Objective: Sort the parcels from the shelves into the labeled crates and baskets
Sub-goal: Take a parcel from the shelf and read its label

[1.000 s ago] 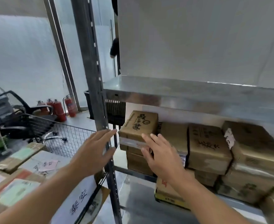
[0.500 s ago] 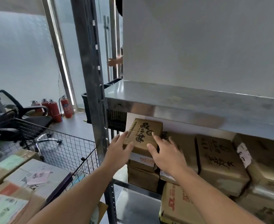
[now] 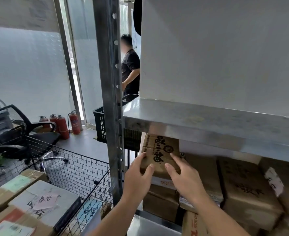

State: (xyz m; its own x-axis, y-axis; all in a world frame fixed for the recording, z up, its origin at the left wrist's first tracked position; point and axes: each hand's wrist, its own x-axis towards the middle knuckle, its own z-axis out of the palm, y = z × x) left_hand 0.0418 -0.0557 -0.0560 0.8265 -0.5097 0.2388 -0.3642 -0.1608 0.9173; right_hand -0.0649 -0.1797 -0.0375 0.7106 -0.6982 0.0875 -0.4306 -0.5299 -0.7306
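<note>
Parcel [image 3: 159, 150] between left hand [image 3: 138, 178] and right hand [image 3: 184, 178]

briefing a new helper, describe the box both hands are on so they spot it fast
Find the rack's upright post. Right of it, under the shelf board, sits the end stack's top carton. Unlike its neighbours, it bears a bold printed logo.

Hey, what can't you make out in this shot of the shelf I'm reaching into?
Head view:
- Printed carton: back end hidden under the metal shelf.
- Its front face: mostly covered by left hand and right hand.
- Sign on the wire basket: writing blurred behind mesh.
- Cartons at right: markings blurred.
</note>
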